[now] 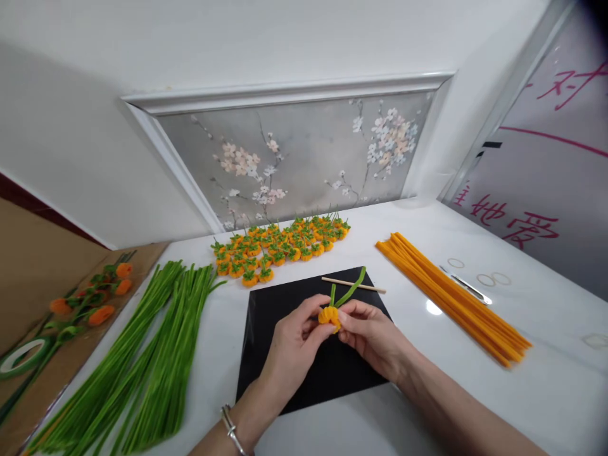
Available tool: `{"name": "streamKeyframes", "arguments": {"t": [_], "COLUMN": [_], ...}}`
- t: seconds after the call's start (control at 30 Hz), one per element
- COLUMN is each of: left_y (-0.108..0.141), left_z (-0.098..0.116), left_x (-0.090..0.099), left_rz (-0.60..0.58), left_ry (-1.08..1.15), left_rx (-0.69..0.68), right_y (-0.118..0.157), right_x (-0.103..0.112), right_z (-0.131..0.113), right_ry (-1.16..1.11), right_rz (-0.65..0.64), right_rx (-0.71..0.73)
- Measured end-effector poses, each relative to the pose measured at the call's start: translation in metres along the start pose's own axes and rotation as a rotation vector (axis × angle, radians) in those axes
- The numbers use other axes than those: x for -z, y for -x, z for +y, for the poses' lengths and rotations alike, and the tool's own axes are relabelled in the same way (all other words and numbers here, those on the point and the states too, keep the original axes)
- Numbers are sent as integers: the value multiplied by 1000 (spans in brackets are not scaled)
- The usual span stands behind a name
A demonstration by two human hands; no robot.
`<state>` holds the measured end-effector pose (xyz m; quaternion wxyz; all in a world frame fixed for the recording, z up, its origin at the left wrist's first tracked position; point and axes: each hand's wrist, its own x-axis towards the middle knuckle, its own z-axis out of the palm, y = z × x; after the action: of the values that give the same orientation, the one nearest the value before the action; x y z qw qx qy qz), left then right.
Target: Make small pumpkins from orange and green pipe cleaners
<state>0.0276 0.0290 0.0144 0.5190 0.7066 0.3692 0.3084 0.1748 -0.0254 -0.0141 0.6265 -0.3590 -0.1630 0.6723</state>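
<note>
Between my two hands is a small orange pipe-cleaner pumpkin [328, 316], held over a black mat [266, 335]. My left hand [297, 335] pinches it from the left with thumb and fingers. From the right, my right hand [370, 332] grips it with thumb and forefinger. A green pipe cleaner [352, 289] sticks up from its top, one end short and the other long. Behind my hands, a thin wooden stick [354, 284] lies across the mat's far edge. The pumpkin's underside is partly covered by my fingers.
Several finished pumpkins [280, 244] stand in rows at the back. Green pipe cleaners [161, 354] lie left, orange pipe cleaners [451, 297] right. Beyond those are a craft knife [470, 290] and clear rings. Cardboard at far left bears orange flowers [101, 315] and green tape [26, 356].
</note>
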Motion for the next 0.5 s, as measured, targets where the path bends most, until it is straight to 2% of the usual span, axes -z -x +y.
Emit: {"name": "streamKeyframes", "arguments": {"t": [0.1, 0.33, 0.4, 0.5], "left_y": [-1, -7, -8, -8], "left_z": [-3, -9, -12, -16], "left_x": [1, -5, -4, -2], "left_rz": [-25, 47, 54, 45], "left_ry": [6, 184, 200, 209], "left_rx": [-28, 126, 146, 150], "right_y": [-2, -4, -5, -5], "right_x": [0, -5, -7, -7], "right_z": [4, 8, 5, -3], "right_ry": [-81, -133, -15, 346], "right_rz": [-3, -50, -35, 12], "right_rx": [-59, -28, 33, 185]}}
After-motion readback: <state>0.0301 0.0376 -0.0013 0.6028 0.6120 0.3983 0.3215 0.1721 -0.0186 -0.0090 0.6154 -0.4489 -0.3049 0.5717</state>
